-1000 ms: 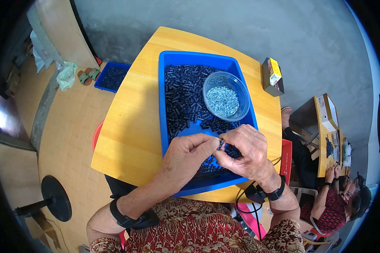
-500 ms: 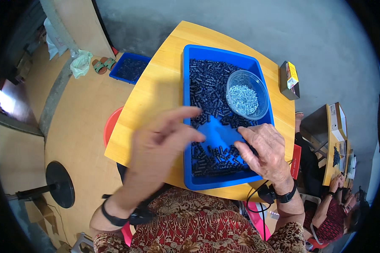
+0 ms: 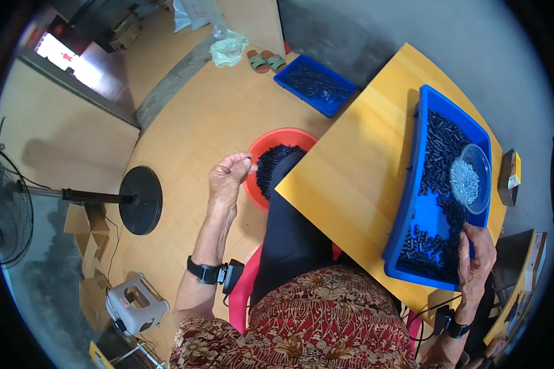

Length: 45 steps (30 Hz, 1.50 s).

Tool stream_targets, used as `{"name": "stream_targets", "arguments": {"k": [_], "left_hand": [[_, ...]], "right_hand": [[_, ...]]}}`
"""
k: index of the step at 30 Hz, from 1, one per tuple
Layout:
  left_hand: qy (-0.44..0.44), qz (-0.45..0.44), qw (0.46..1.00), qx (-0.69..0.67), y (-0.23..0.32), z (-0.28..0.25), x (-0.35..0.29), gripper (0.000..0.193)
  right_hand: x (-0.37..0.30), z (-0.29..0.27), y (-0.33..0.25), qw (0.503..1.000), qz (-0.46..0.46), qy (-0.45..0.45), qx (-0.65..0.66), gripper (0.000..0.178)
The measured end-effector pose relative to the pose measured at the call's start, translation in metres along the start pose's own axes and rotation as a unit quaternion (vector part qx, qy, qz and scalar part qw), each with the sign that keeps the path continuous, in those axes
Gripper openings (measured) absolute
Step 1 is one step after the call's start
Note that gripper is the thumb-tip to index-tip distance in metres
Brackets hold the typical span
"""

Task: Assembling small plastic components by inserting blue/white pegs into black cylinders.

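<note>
Beside the rim of an orange-red basin (image 3: 281, 133) on the floor is my left hand (image 3: 226, 181), thumb and fingertips pinched together. Whatever it may hold is too small to make out. Inside the basin lies a heap of small black pieces (image 3: 268, 169). My right hand (image 3: 479, 258) is over the near right part of a blue tray (image 3: 414, 184), fingers bent and drawn together; their tips are partly hidden. Short black tubular pieces (image 3: 443, 132) are spread in the tray. Within it sits a clear round tub (image 3: 485, 166) of small shiny metal parts (image 3: 465, 182).
The tray stands on a yellow wooden table (image 3: 345, 160). On the floor are another blue tray (image 3: 317, 86) of dark pieces, green sandals (image 3: 266, 61), a fan's round base (image 3: 140, 200) and a grey stool (image 3: 138, 304). A small dark box (image 3: 509, 178) is by the wall.
My view has swung left, bringing the basin into sight. My left hand has moved from the tray to the basin and closed into a pinch. My right hand stays at the tray.
</note>
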<state>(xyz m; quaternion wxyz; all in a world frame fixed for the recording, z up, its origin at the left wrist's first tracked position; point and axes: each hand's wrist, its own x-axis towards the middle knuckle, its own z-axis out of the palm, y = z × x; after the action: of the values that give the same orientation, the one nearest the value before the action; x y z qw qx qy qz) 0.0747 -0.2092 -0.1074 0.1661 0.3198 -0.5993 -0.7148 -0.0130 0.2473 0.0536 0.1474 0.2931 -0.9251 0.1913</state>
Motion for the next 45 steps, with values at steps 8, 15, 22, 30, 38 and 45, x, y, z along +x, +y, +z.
{"name": "stream_targets", "arguments": {"k": [8, 15, 22, 30, 38, 45], "left_hand": [[0.092, -0.028, 0.984, 0.149, -0.04, -0.013, 0.023, 0.034], [-0.006, -0.021, 0.998, 0.052, -0.031, -0.013, 0.021, 0.023], [-0.038, 0.112, 0.992, 0.036, 0.026, 0.052, 0.002, 0.016], [-0.131, 0.208, 0.959, 0.138, 0.093, 0.13, -0.074, 0.013], [-0.297, 0.227, 0.902, 0.216, 0.119, 0.218, -0.1, 0.009], [-0.309, 0.165, 0.912, 0.212, 0.104, 0.239, -0.095, 0.013]], "right_hand": [[0.0, -0.001, -0.011, 0.999, -0.009, -0.01, -0.049, 0.013], [-0.019, -0.007, 0.001, 0.997, 0.049, -0.003, -0.056, 0.017], [-0.04, -0.012, 0.019, 0.995, 0.08, 0.003, -0.063, 0.015], [-0.033, -0.012, 0.045, 0.999, 0.049, -0.011, 0.01, 0.015], [-0.02, -0.007, 0.062, 0.995, 0.015, 0.012, 0.1, 0.02], [-0.027, -0.003, 0.067, 0.982, 0.048, 0.048, 0.176, 0.021]]}}
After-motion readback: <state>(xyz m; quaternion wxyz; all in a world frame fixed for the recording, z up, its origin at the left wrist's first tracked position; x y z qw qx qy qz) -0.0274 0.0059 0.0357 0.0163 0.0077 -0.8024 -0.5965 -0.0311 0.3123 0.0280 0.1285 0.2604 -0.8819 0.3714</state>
